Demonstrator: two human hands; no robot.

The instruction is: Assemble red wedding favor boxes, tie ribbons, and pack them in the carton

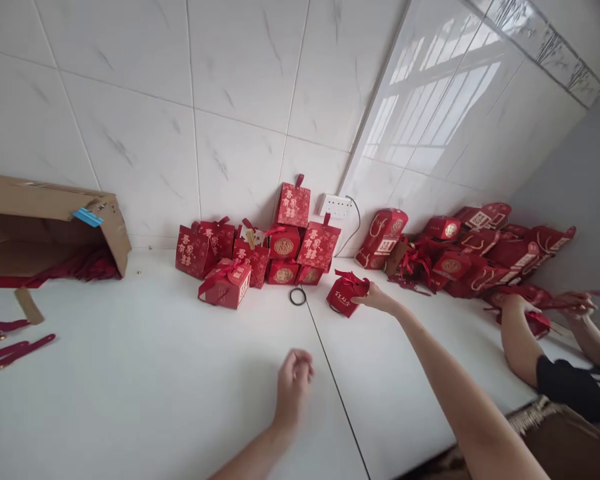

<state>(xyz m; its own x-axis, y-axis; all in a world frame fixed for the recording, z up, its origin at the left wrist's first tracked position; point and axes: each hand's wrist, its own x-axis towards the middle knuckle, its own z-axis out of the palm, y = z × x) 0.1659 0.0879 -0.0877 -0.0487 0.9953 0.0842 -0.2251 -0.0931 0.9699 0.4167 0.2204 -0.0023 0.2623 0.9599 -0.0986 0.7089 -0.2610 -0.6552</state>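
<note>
On the white surface (180, 400), a little right of its dark seam, is the red box (343, 298), with my right hand (371, 298) closed on its right side. Whether its base touches the surface, I cannot tell. My left hand (295, 373) is apart from it, nearer to me; its fingers are curled in and blurred, so I cannot tell if they hold some small thing.

To handle this box well, I think one should press only lightly, because the walls look like card and could dent. The fingers should keep low on the side, away from the ribbon, so that the bow is not crushed. It is also wise to leave some room from the stack (284, 247).

The box is small and leans slightly. Pale letters are on its front, and the red ribbon makes a loose bow on top.

Left of it lies a black ring (297, 297), and behind the ring is the stack of red boxes, some with tags. To the right is a heap (473, 247) of more boxes, near a co-worker's hands (577, 305). Far left are a carton (119, 233) and dark red straps (17, 353).
</note>
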